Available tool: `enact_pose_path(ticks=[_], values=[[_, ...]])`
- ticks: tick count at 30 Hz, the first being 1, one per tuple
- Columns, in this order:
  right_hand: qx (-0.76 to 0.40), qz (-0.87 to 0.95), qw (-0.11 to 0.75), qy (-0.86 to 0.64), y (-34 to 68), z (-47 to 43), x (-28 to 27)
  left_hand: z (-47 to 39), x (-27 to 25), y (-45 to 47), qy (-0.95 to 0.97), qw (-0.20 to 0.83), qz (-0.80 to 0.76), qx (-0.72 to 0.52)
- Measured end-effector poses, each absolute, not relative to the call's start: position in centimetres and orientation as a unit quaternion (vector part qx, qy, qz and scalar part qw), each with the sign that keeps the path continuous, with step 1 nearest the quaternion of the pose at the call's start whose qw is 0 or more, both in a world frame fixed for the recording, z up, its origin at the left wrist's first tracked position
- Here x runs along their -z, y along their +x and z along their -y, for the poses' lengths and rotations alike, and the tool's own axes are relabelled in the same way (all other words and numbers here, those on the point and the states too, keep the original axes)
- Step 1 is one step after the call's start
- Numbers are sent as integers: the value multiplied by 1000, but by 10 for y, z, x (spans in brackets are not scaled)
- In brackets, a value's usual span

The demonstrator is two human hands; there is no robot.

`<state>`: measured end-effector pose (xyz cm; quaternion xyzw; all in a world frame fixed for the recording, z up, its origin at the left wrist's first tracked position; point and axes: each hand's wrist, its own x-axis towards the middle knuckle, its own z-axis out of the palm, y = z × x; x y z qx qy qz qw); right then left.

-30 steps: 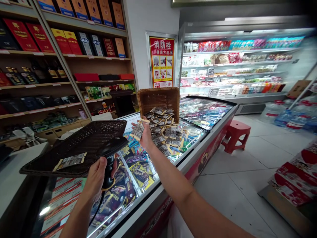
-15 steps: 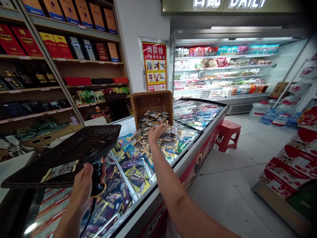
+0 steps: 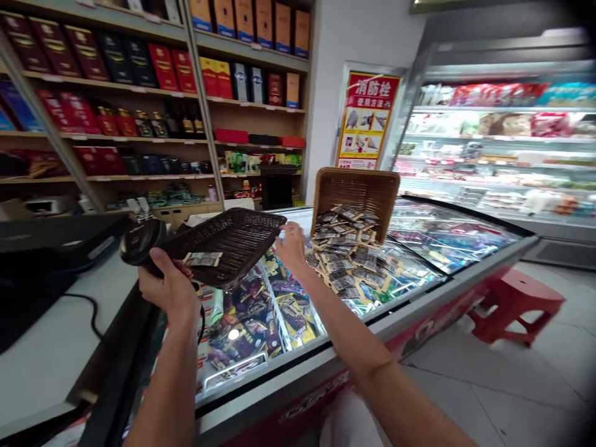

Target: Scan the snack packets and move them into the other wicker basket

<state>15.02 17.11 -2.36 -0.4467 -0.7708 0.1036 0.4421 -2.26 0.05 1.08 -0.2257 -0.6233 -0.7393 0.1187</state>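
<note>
My left hand [image 3: 170, 282] is closed around the handle of a black barcode scanner [image 3: 142, 241], its head turned to the left. A dark wicker tray [image 3: 242, 233] lies tilted just beyond it, with one small packet [image 3: 203, 259] inside. At the tray's right corner, my right hand [image 3: 292, 248] has its fingers closed on the rim. To the right of that hand, a brown wicker basket [image 3: 356, 180] is tipped on its side. Many small dark packets [image 3: 344, 267] spill from its mouth onto the freezer's glass top.
The chest freezer [image 3: 321, 351] runs across in front of me, with wrapped ice creams under glass. A counter [image 3: 102, 310] with a black device [image 3: 51, 248] and a cable is at left. A red stool [image 3: 516, 304] stands on the right. Shelves of boxed bottles and a lit fridge line the back.
The view has turned left. My right hand has left the spilled packets and moved to the dark tray's corner. The tray sits farther off, and the scanner now points left.
</note>
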Motion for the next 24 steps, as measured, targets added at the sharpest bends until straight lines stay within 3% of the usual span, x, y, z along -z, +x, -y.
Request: enact_pose_path(ticks=[3, 6, 10, 15, 18, 24], values=[[-133, 896, 274, -324, 82, -160, 13, 2, -9, -25, -151, 120, 581, 791], [-172, 928, 158, -291, 12, -154, 4, 2, -9, -22, -140, 136, 560, 805], [-232, 916, 135, -298, -55, -153, 2, 3, -6, -22, -149, 126, 574, 795], [-170, 937, 77, -295, -73, -152, 3, 4, -3, -22, -169, 107, 574, 794], [-162, 942, 114, -272, -52, -152, -5, 2, -2, -19, -182, 105, 561, 801], [-280, 783, 410, -375, 52, -156, -17, -4, -1, -10, -208, 88, 570, 790]])
